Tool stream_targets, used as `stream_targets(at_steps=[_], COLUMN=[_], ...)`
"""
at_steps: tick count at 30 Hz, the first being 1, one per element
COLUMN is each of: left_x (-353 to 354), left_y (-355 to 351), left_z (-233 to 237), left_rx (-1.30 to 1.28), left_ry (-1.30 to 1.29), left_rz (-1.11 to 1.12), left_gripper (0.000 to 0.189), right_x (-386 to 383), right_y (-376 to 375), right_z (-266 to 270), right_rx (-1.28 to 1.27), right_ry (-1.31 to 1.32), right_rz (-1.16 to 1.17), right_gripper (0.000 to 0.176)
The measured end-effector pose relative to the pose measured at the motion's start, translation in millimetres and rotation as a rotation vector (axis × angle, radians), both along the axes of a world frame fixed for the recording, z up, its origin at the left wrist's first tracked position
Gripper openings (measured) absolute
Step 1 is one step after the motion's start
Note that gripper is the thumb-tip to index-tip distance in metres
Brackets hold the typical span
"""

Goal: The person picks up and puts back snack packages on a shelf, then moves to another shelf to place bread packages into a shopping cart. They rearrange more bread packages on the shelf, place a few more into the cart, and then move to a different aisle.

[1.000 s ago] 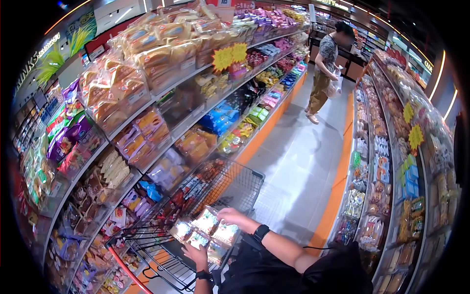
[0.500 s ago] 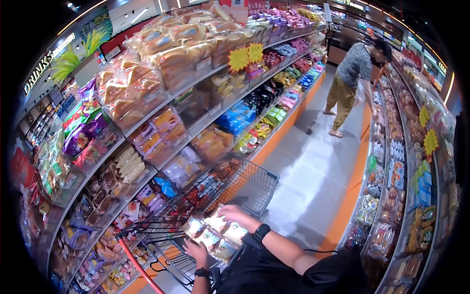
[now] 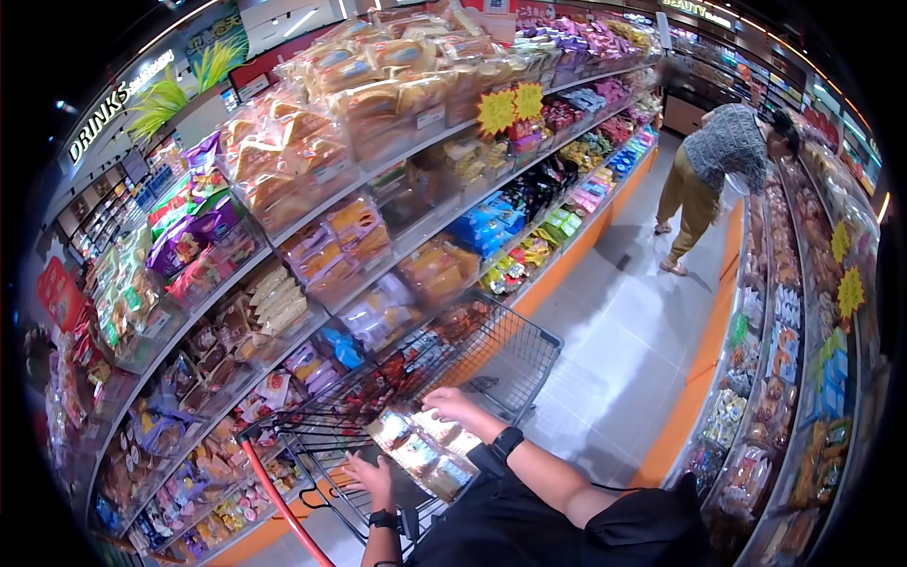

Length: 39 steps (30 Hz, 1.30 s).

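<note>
A bright, glossy multi-section food pack [image 3: 425,449] is at the near end of a black wire shopping cart [image 3: 543,373], in front of my body. Glare washes out its label, and what supports it from below is hidden. My right hand [image 3: 461,411] is at the pack's upper edge, fingers bent and closed on it. My left hand [image 3: 370,479] is beside the pack's lower left, fingers spread, with nothing in it. Dark watches or bands are on both wrists. The cart's red handle [image 3: 274,496] runs to the left of my left hand.
Packed shelves of bagged bread [image 3: 283,156] and snacks line the left side. More shelves of packaged goods [image 3: 756,435] stand at right. A person [image 3: 723,151] bends toward the right shelf farther up the tiled aisle [image 3: 605,326].
My view has turned slightly, so the shelves and cart sit farther right. My left hand has opened away from the pack's edge. The person ahead leans lower toward the shelf.
</note>
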State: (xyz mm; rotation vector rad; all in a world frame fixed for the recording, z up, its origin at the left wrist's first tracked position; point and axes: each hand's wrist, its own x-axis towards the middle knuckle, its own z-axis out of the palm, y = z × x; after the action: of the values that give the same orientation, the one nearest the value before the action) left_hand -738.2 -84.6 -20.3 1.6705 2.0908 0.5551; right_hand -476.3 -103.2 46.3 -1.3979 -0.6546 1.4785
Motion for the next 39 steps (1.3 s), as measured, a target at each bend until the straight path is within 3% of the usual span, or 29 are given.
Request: stream_targets(at_steps=[7,11,13,14,18,21,22,26,29,30,34,37,38,39], left_x=[-1.0,4.2,-11.7,-3.5,18.1,41.8,50.0,86.8,115.4,127.0,160.2,179.7,184.1,187.3], left_y=[25.2,33.5,56.8,54.8,60.3,75.5,84.9,128.3,157.1,164.5,199.9,232.1,242.7,253.6], left_z=[9.2,12.8,-33.7,-23.1,-7.0,10.3,15.5,36.1,46.6,48.5,56.0,44.8,35.3,24.0], left_rx=[0.044,0.141,0.213,0.135,0.2,0.271,0.288,0.335,0.337,0.329,0.21,0.12,0.156,0.19], left_ry=[-0.006,-0.07,-0.358,-0.33,-0.338,-0.363,-0.362,-0.295,-0.16,-0.093,-0.013,0.014,0.042,0.069], left_rz=[-0.003,-0.107,-0.316,-0.292,-0.336,-0.364,-0.388,-0.478,-0.523,-0.529,-0.562,-0.538,-0.543,-0.551], left_gripper=[0.076,0.05,0.034,0.03,0.028,0.027,0.027,0.031,0.037,0.039,0.043,0.044,0.045,0.046], right_x=[5.8,10.7,17.0,19.0,41.6,64.3,73.8,108.3,132.3,138.6,151.1,150.4,146.0,143.6], right_y=[9.4,10.8,14.4,14.8,27.3,51.2,63.6,105.0,145.2,160.5,217.5,267.2,301.1,308.2], right_z=[1.3,-0.5,-9.4,-5.2,-6.1,-8.4,-14.6,-9.0,-20.4,-23.0,-41.3,-66.9,-100.6,-98.6], right_rx=[0.034,0.007,-0.027,-0.029,-0.043,0.013,0.12,0.094,0.222,0.242,0.365,0.648,0.531,0.453], right_ry=[0.021,0.019,0.029,0.01,-0.046,-0.253,-0.407,-0.65,-0.854,-0.683,-1.027,-0.859,-1.027,-1.007], right_rz=[-0.009,0.007,0.044,0.042,0.044,0.066,0.081,0.117,0.124,0.144,0.164,0.202,0.351,0.349], right_gripper=[0.025,0.026,0.032,0.03,0.025,0.023,0.027,0.04,0.047,0.054,0.052,0.051,0.056,0.059])
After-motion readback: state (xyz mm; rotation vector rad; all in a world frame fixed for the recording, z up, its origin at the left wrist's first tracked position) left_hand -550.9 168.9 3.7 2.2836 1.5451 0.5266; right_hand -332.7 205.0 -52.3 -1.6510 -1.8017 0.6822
